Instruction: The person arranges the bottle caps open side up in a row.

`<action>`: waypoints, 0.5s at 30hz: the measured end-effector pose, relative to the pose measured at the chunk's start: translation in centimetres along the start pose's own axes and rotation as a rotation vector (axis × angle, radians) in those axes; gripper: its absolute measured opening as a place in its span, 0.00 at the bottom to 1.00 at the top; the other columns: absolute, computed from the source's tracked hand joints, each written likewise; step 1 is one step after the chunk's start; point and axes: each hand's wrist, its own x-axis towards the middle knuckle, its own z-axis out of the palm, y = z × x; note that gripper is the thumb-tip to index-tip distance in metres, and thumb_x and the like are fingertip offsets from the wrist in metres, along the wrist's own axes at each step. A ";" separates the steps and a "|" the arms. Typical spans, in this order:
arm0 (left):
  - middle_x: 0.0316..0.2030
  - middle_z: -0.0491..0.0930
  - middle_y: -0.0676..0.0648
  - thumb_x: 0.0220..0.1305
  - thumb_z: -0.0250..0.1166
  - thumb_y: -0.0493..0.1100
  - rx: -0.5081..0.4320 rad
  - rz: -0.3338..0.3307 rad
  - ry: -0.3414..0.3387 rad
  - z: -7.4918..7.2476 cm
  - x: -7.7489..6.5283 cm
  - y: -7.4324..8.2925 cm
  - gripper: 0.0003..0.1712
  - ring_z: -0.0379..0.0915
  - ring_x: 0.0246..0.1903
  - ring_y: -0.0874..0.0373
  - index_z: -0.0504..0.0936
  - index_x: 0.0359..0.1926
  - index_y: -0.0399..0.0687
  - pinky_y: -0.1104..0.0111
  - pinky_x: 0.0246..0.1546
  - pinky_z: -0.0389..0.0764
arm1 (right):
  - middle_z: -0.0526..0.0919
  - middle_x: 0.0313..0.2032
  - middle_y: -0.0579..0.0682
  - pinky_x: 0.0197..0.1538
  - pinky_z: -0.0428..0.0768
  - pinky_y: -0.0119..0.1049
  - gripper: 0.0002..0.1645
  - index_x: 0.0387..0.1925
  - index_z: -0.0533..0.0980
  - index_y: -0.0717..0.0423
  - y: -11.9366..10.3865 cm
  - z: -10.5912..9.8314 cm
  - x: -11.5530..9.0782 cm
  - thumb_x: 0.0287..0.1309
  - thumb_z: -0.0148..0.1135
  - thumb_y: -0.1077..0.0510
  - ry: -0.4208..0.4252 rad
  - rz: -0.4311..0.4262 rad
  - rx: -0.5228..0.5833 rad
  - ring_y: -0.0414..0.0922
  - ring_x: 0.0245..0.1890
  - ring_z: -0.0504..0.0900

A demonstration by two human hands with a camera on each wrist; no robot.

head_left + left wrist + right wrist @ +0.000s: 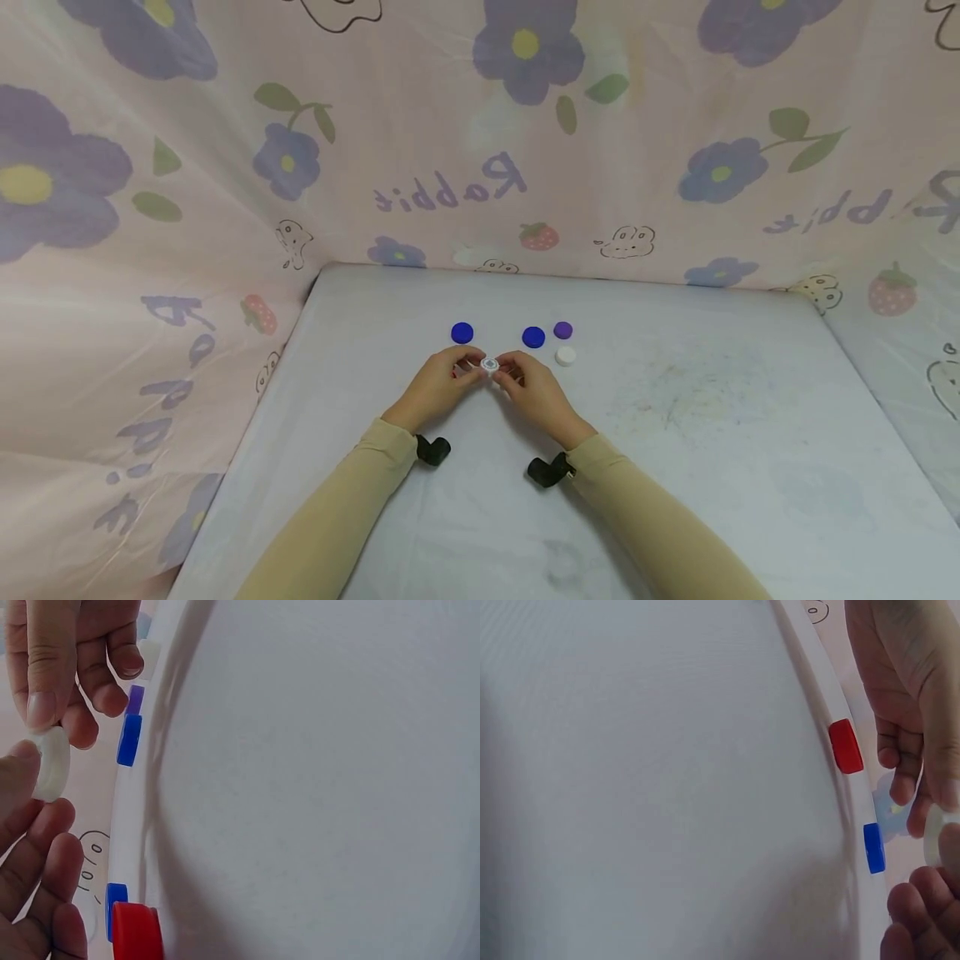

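Between the fingertips of both hands is a white round cap [490, 365], held above the table with its patterned face toward the head camera. My left hand [438, 382] pinches its left edge between thumb and fingers. From the other side, my right hand [536, 390] pinches the right edge. In the left wrist view the cap [54, 765] shows pale and edge-on between the two thumbs. A red cap [846, 746] lies on the table near the left hand, mostly hidden behind it in the head view.
Beyond the left hand lies a blue cap [462, 332]. Past the right hand are another blue cap [533, 337], a purple cap [563, 330] and a second white cap [566, 357]. A flower-print curtain [420, 150] surrounds the white table [360, 350].
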 end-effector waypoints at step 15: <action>0.37 0.79 0.59 0.68 0.61 0.53 -0.021 -0.009 0.002 0.1 -0.1 0.3 0.16 0.74 0.39 0.62 0.80 0.53 0.55 0.65 0.43 0.76 | 0.83 0.33 0.49 0.30 0.77 0.34 0.12 0.47 0.77 0.53 0.1 -0.1 -0.2 0.69 0.56 0.52 0.044 -0.001 0.020 0.40 0.29 0.77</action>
